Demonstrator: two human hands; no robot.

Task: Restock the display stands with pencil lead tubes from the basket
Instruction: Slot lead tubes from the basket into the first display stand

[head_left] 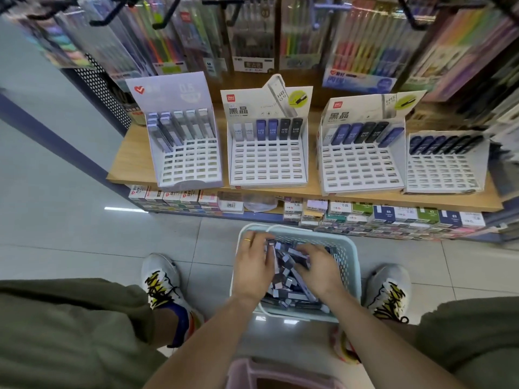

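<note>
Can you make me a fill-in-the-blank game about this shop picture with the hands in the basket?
1. Both hands, the left hand and the right hand, are inside the light blue ____ on the floor.
2. There are ____ display stands on the wooden shelf.
3. The left hand wears a yellow ____ on one finger.
4. In the second stand from the left, the tubes fill only the ____ row.

Missing words: basket; four; ring; top

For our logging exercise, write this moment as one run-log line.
stage: picking from basket | left hand: in tubes | right hand: in tubes | grip: unclear | stands: mostly unfilled
</note>
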